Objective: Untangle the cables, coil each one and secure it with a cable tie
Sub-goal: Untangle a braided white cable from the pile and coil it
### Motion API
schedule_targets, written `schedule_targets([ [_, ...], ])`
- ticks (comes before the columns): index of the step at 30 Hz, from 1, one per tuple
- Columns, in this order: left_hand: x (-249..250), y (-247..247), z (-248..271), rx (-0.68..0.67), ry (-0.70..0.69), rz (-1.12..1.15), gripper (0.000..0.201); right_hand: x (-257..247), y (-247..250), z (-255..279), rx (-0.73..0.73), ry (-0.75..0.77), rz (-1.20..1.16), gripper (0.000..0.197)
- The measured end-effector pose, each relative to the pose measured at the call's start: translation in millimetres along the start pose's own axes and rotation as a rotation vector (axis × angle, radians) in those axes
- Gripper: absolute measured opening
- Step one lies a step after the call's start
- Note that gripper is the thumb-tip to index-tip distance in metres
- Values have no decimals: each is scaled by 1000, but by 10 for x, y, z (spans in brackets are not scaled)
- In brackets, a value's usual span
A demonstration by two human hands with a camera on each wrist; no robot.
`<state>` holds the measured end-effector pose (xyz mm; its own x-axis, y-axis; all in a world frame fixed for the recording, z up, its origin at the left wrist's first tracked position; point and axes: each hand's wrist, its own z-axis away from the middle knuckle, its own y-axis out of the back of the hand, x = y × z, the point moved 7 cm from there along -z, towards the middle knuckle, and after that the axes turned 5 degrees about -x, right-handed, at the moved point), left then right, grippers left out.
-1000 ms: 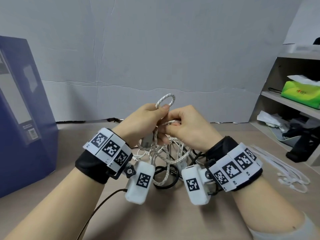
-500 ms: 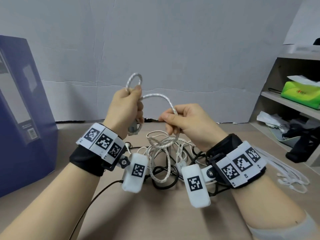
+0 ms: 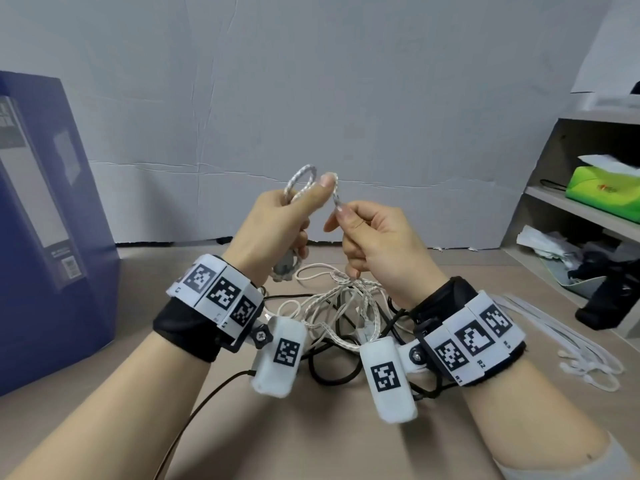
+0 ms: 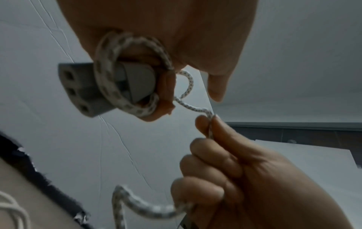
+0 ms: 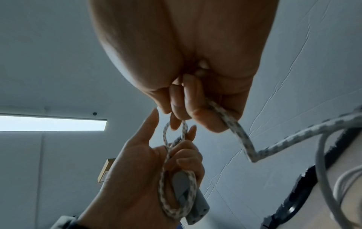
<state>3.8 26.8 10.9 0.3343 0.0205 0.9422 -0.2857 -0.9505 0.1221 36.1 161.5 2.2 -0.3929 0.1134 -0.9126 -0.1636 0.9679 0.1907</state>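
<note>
A white-and-grey braided cable stands in small loops above my left hand, which grips the coil with the thumb on top, raised over the table. The cable's grey plug sticks out below that fist, with the loops round it. Just to the right, my right hand pinches the same cable between thumb and forefinger. From it the cable drops to a tangle of white and braided cables on the table, mixed with a black cable.
White cable ties lie on the table at the right. A tall blue box stands at the left. A shelf unit at the right holds a green tissue box and clutter. A grey wall closes the back.
Half a second ago the hands were apart with an arc of cable between them. Now the right hand has come up close to the left, and the span between them is short.
</note>
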Motion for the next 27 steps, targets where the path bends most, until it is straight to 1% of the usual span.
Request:
schedule_targets([
  [1,-1,-48,9,-26,-5,-12,62,-6,-3,0,-3,4,1,34],
  [5,6,-155,27,-77,1,37,44,26,-6,-3,-32,-13,22,34],
  [8,60,-178,43,-53,-36,6,28,56,-39,-16,-59,-21,92,24],
  [10,96,-184,55,-19,-63,-15,23,66,-45,-32,-47,-18,121,22],
  [12,128,-176,55,7,-96,-33,26,72,-32,-39,-26,-21,132,25],
  [16,186,-94,45,56,-150,-109,43,83,10,-40,-33,-35,164,31],
  [17,190,-43,36,75,-155,-102,43,78,12,-38,-47,-31,175,30],
  [20,214,118,25,143,-160,-73,33,61,21,-37,-93,-25,228,20],
  [22,194,181,9,173,-149,-74,32,49,26,-39,-117,-26,263,14],
  [24,155,185,-20,175,-136,-37,33,35,49,-41,-120,-27,304,9],
  [27,107,136,-41,146,-120,79,30,53,123,-51,-89,-45,435,6],
])
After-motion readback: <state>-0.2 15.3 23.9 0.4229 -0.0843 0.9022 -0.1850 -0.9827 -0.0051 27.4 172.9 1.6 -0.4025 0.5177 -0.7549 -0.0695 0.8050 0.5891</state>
